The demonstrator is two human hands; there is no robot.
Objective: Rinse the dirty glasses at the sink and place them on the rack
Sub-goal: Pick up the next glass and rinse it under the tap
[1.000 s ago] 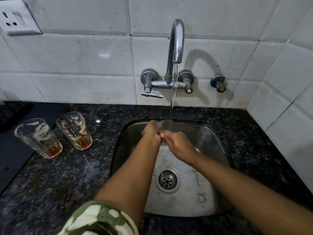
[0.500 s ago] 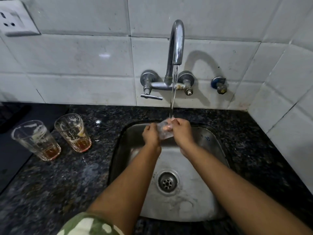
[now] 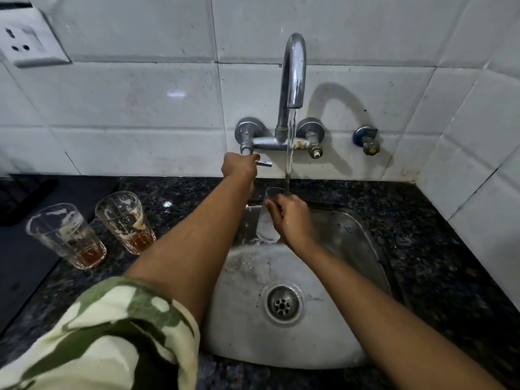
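Note:
My right hand grips a clear glass upright over the steel sink, and the water stream from the chrome tap falls at its rim. My left hand is closed on the tap's left lever handle at the wall. Two dirty glasses stand on the dark granite counter to the left: one nearer the edge, one closer to the sink. Both hold brown dregs and foam streaks.
A white wall socket sits at the upper left. A second small valve juts from the tiles right of the tap. A dark mat or surface borders the counter's left. The drain lies in the sink's middle.
My left hand let go of the glass and rose to the tap's lever handle. My right hand now holds the glass alone, upright under the stream.

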